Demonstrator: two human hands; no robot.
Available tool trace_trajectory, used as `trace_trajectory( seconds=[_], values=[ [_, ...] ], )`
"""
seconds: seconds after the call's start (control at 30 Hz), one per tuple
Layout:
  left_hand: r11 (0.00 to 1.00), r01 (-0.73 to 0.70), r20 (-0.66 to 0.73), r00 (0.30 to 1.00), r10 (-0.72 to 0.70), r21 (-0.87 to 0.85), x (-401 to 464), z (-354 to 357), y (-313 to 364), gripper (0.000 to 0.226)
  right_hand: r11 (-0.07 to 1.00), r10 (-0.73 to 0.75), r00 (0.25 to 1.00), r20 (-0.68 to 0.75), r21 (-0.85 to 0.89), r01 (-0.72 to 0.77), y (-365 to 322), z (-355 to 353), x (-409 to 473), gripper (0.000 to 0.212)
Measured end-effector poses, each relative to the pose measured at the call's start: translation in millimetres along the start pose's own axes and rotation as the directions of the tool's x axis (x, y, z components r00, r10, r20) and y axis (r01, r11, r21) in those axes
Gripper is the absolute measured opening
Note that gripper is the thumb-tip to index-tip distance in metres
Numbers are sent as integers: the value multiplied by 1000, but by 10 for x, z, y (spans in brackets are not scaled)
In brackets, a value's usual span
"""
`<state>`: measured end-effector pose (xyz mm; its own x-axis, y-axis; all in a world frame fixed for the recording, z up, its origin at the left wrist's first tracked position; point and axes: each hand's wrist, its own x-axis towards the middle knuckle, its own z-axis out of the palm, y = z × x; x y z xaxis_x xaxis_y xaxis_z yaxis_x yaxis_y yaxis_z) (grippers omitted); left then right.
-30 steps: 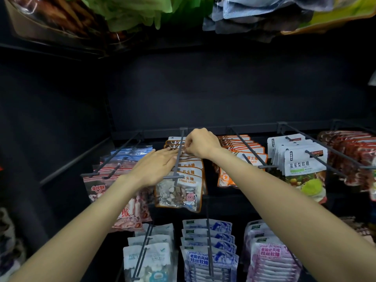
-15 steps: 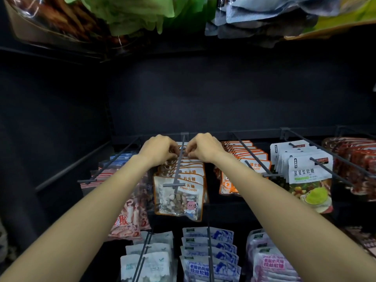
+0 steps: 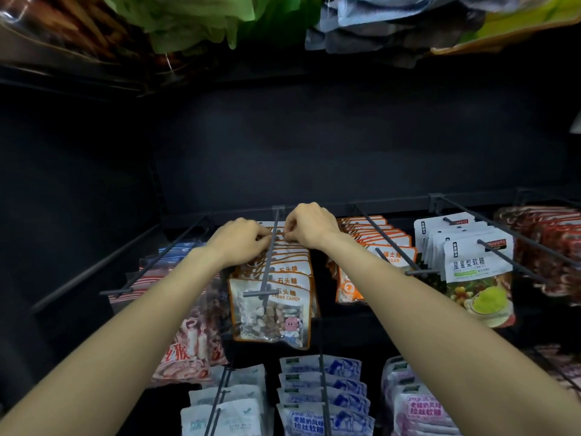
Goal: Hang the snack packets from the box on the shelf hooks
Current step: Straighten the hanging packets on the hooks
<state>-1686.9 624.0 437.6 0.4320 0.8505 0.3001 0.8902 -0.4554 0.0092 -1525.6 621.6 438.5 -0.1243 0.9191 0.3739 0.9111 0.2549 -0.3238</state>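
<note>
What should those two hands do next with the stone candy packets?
Probably push the rear packets back along the hook: the left hand and right hand pinch stone candy packets near its back end, either side of the rod.

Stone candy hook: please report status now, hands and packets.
Left hand and right hand pinch rear stone candy packets, either side of the hook. Row hangs full. Nothing blocking.

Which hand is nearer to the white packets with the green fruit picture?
Right. The right hand is at the stone candy hook, on the side facing the white packets; the left hand is across that hook, farther away.
</note>
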Motion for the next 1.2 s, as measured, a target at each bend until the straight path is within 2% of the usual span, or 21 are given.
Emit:
trace_trajectory(
  seconds=[0.23,0.3,0.4,0.5,0.6,0.77,0.87,1.03,1.13,1.2],
  values=[
    [999,7,0,1000,-7,37,-43,31,-44,36,998,5,998,-63,-65,-9,-29,79,20,18],
    [999,2,-10,1000,-1,38,-16,30,-44,37,1000,16,995,-94,-22,-18,-27,80,19,20],
    [1000,15,-104,995,-15,-2,85,33,-83,28,996,52,985,-167,81,-39,23,61,29,17],
    [996,73,-92,993,-78,-59,220,34,-128,20,999,25,997,-78,39,-22,65,59,63,13],
    [996,73,-53,996,-76,-49,293,58,-148,18,999,-4,1000,-18,51,5,81,53,81,14],
    [994,-54,-57,997,60,93,244,67,-148,33,951,-217,976,-34,-233,203,84,43,54,27],
    [988,-78,-55,995,86,136,207,49,-114,43,906,-276,961,-27,-342,250,94,74,62,32],
    [998,-56,-67,996,58,30,131,20,-61,39,973,-197,980,-24,-132,192,107,55,60,35],
    [999,-18,-61,998,16,-30,114,43,-75,34,990,-126,991,-47,-69,123,116,67,128,24],
    [998,6,-71,997,-10,-55,158,52,-113,28,996,-74,997,-11,-53,73,122,67,195,15]
  ],
)
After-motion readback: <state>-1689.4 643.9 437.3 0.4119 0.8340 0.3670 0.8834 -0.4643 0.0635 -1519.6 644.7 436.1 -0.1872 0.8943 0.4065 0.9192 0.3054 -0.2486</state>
